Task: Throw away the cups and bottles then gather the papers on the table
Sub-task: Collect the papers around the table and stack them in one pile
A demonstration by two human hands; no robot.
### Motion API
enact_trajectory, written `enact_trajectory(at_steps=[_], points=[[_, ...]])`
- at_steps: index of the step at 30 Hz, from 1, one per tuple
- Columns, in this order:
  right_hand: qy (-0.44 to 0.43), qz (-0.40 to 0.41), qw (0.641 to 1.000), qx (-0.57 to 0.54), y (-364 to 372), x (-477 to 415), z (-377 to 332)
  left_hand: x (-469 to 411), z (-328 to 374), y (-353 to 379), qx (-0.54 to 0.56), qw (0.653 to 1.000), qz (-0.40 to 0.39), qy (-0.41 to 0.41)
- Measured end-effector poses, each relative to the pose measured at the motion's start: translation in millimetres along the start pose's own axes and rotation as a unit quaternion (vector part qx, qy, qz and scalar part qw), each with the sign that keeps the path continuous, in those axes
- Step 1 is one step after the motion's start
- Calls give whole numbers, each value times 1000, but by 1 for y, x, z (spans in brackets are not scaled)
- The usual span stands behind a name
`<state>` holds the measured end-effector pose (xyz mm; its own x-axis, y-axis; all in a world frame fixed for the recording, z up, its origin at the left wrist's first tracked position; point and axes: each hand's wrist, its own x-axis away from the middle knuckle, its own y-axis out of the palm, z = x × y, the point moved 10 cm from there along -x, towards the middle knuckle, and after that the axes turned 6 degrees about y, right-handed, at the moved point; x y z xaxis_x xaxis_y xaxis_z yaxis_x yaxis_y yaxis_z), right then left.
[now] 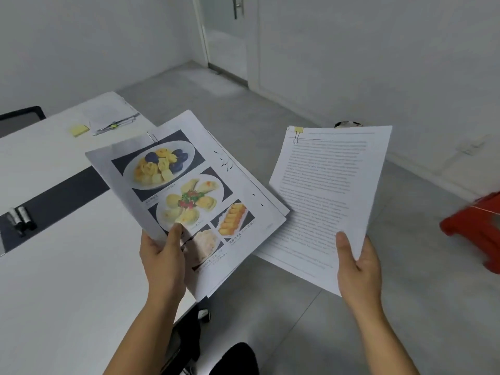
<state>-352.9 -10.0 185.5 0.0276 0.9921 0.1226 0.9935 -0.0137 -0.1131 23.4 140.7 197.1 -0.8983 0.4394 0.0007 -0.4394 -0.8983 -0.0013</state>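
My left hand (pixel 162 255) grips a stack of papers (pixel 186 190) by its lower edge, thumb on top; the top sheet shows colour photos of food dishes. The stack hangs over the right edge of the white table (pixel 67 266). My right hand (pixel 357 266) holds a second bundle of printed text pages (pixel 324 190), fastened with a yellow binder clip (pixel 298 132) at its top left corner, above the floor. The two bundles overlap slightly at the middle. More papers (pixel 108 115) lie at the table's far end. No cups or bottles are in view.
A yellow sticky-note pad (pixel 79 130) and pens (pixel 116 125) lie at the table's far end. Two dark markers (pixel 20 217) rest on a black strip at the left. A red plastic stool (pixel 476 231) stands on the grey floor at right. A door is at the back.
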Motion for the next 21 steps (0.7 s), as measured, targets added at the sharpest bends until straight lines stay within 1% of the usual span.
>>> enact_trajectory(at_steps=[4,9,12,16,21], points=[[-12,-30,999,-11,8,-83,-10,-28,-2,58,8,999,31,19],[-45,-41,998,35,27,-204,-27,-87,-13,146,64,995,76,22],[-66,-51,996,44,50,-288,-60,-137,-4,205,81,991,105,34],[-100,-74,992,16,90,-383,-123,-204,35,276,90,987,119,54],[-119,-118,985,-35,170,-479,-173,-288,69,319,79,980,159,92]])
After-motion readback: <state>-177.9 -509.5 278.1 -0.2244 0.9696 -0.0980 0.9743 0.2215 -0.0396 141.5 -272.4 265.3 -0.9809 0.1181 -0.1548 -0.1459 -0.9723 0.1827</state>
